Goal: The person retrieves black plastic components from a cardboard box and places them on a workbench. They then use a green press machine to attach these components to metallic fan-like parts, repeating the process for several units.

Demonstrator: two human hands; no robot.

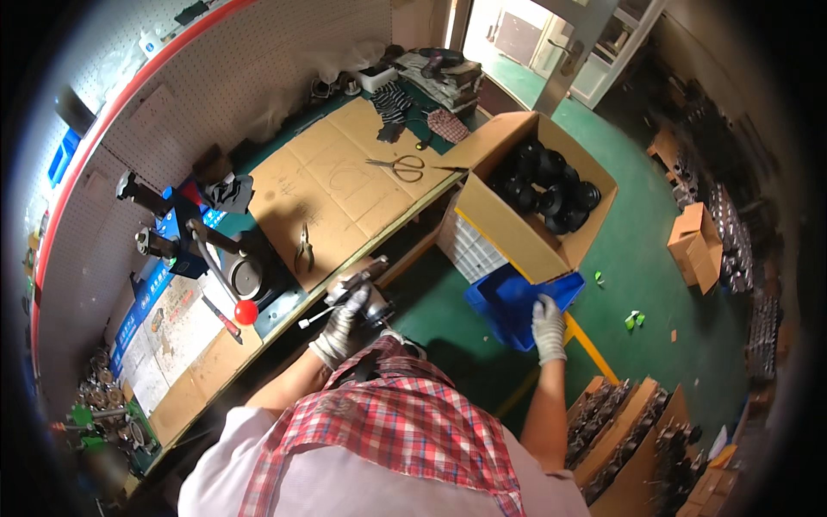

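Note:
My left hand (339,334), in a white glove, is closed around a grey metal part (376,308) at the front edge of the workbench. A thin rod with a white tip (305,324) sticks out beside that hand. Over the right side of a blue plastic bin (500,302) is my right hand (549,329), gloved as well, with its fingers stretched forward and nothing visible in them. Whether it touches the bin's wall is hard to make out. Beyond the bin stands an open cardboard box (493,234) with several round black parts (551,185).
On the bench are a cardboard sheet (332,185), scissors (403,166), pliers (304,247), a red-handled knife (222,317) and a hand press with a red ball knob (246,312). Boxes of metal parts (599,418) stand at lower right. An open door (573,60) is ahead.

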